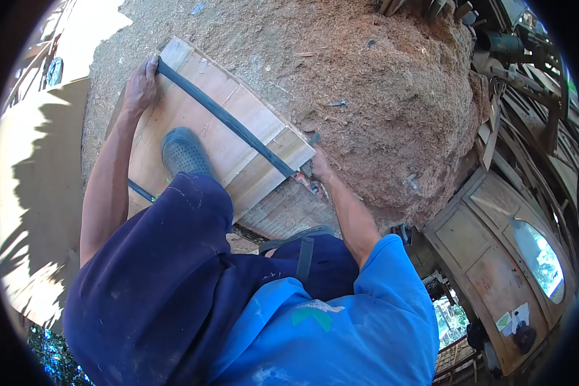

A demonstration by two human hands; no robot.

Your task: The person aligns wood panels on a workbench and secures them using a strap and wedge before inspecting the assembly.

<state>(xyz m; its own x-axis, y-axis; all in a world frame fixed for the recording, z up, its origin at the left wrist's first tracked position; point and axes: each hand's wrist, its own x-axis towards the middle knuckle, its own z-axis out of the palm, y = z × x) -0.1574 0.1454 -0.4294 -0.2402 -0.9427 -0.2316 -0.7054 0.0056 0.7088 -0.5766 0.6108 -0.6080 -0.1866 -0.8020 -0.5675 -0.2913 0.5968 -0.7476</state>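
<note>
Brown wood shavings (392, 128) covered the ground, heaped at upper right; scrap timber (527, 109) crowded the right edge. A panelled wooden piece (462, 237) bore an oval pane (539, 260); sunlight and jagged shadow marked a pale panel (58, 145) at left.

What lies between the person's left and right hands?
In the head view, a long dark bar across the wooden panel lies between left hand and right hand.

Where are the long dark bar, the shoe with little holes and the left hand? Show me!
Long dark bar (226, 117), head view: middle of its length.
Shoe with little holes (186, 153), head view: its holed top.
Left hand (140, 88), head view: middle of the hand.
</note>
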